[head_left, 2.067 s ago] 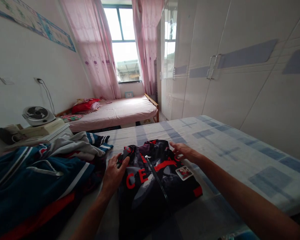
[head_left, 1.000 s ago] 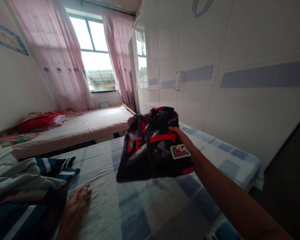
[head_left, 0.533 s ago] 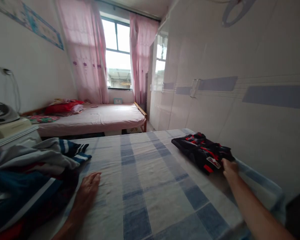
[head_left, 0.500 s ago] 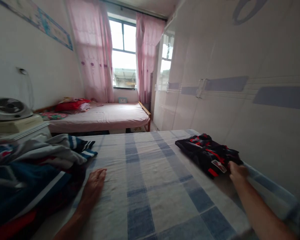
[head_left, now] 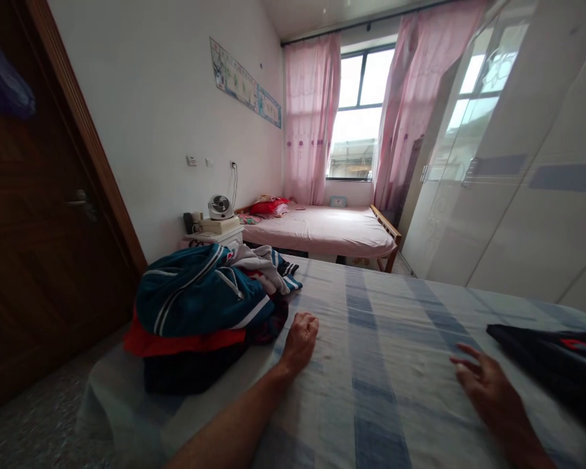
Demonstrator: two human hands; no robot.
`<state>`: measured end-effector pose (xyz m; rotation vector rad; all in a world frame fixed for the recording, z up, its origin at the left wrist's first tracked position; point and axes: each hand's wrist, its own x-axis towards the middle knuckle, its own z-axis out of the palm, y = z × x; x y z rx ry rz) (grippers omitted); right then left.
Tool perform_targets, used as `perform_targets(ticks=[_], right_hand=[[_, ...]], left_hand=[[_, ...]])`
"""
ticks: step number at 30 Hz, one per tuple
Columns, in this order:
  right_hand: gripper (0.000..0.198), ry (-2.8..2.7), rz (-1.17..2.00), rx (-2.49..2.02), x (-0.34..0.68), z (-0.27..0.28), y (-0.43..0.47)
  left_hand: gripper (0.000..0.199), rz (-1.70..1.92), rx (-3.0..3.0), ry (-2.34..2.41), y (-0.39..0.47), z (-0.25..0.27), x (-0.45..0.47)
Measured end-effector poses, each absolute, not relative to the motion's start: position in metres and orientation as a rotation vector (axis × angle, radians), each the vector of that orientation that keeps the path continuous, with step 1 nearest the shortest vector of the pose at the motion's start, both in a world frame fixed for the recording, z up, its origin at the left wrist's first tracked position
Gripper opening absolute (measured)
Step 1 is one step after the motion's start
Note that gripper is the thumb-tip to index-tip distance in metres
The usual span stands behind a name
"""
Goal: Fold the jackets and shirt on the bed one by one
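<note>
My left hand is beside the right side of a heap of clothes, its fingers curled in and nothing seen in them. On top of that heap lies a teal jacket with white stripes, with a grey garment behind it and red cloth below. Over the bed, my right hand has its fingers apart and holds nothing. To its right is a folded black garment with red parts, cut off by the view's edge.
The clothes rest on a bed with a blue-and-white checked sheet. Farther back stand a pink-sheeted bed and a small fan on a cabinet. A white wardrobe lines the right; a brown door is at the left.
The view has swung left, bringing the door and the whole clothes heap into sight. My right hand has come off the folded black garment and moved left of it. My left hand's fingers have curled in.
</note>
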<state>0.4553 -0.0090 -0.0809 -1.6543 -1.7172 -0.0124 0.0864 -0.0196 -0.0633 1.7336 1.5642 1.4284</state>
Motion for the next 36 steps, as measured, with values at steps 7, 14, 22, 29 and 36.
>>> perform_targets(ticks=[7, 14, 22, 29, 36], right_hand=[[0.04, -2.006, 0.003, -1.606, 0.433, -0.084, -0.014], [0.038, -2.003, -0.021, -1.597, 0.434, -0.087, -0.013], [0.034, -1.964, 0.0, -1.572, 0.432, -0.092, -0.012], [0.036, -1.994, 0.006, -1.584, 0.433, -0.091, -0.011], [0.034, -1.996, 0.005, -1.618, 0.427, -0.082, -0.019]], left_hand=[[0.024, 1.556, 1.865, 1.607, -0.032, -0.025, 0.072], [0.036, 1.771, 2.016, 2.286, -0.052, 0.065, -0.032], [0.019, 1.477, 1.816, 2.664, -0.048, 0.09, -0.115], [0.024, 2.043, 1.831, 2.202, -0.079, 0.137, -0.038], [0.022, 0.991, 2.637, 0.742, -0.123, 0.074, 0.11]])
